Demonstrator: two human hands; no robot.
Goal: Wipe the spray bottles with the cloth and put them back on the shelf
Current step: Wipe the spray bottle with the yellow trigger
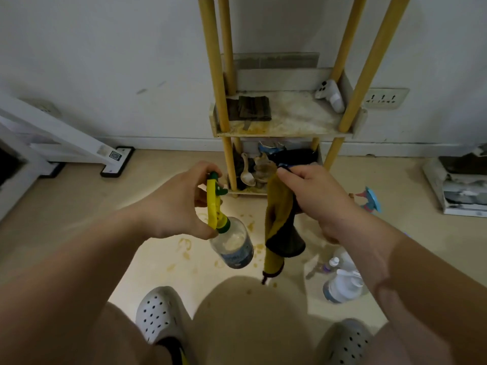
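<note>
My left hand (174,204) grips the yellow-and-green trigger head of a clear spray bottle (232,245) and holds it in the air, tilted, in front of the shelf. My right hand (316,196) pinches the top of a yellow and dark cloth (280,227) that hangs down beside the bottle without touching it. The shelf (284,130) with yellow poles stands against the wall; its stained middle board carries a folded dark cloth (250,108) and a white spray head (330,96). A blue spray bottle (370,200) lies on the floor at the right.
White bottles (342,283) stand on the floor under my right forearm. The bottom shelf level holds spoons and clutter (257,169). A stack of boxes (461,185) sits at the right, a white frame (66,143) at the left. My white clogs (158,314) are below. Yellow stains mark the floor.
</note>
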